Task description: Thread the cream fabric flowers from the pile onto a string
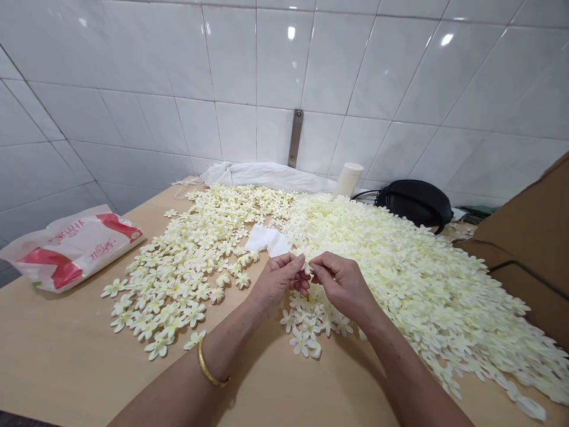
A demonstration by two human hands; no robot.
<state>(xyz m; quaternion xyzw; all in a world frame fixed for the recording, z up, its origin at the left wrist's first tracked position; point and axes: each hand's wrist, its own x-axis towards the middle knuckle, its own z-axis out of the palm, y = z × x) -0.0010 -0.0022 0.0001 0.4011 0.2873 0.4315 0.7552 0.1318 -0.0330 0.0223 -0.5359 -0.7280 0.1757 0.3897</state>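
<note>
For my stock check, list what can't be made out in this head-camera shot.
Head view:
Pinched flower: the fingers of the left hand and right hand hide most of it.
Large flower pile: the top layer hides the lower flowers.
Black object: the flowers hide its lower part, so its kind is unclear.
Brown cardboard: the right edge cuts it off.
</note>
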